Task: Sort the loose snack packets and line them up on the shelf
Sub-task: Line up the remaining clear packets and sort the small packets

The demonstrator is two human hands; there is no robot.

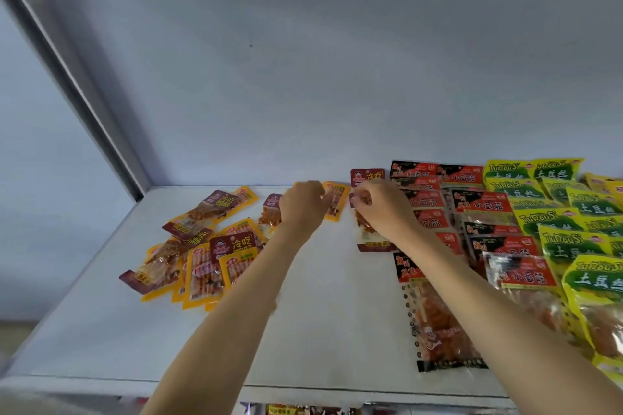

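Shelf: a white shelf [320,296] with a pale wall behind it and a grey post at the left.
Left hand: the left hand [301,204] reaches to the back of the shelf. Its fingers curl down on a yellow packet [337,200] that lies flat near the wall. I cannot tell if the grip pinches it or only presses on it.
Right hand: the right hand [382,204] is just beside the left one. Its fingers are bent and pinch the top of a dark red packet [369,237], which lies flat on the shelf under the hand.
Second red packet: another dark red packet [367,177] lies just behind the right hand, close to the wall.
Loose pile: a messy pile [199,249] of yellow and dark red packets lies on the left part of the shelf. They overlap and point in many ways.
Small red packet: one more dark red packet [271,212] lies between the pile and the left hand, partly hidden by the wrist.
Black and red rows: black and red packets [485,209] lie in neat overlapping rows right of the hands.
Yellow-green rows: yellow-green packets [566,246] lie in rows at the far right, touching the black and red ones.
Long packet: a long see-through packet [438,323] with a black edge lies at the front of the black and red rows, under the right arm.
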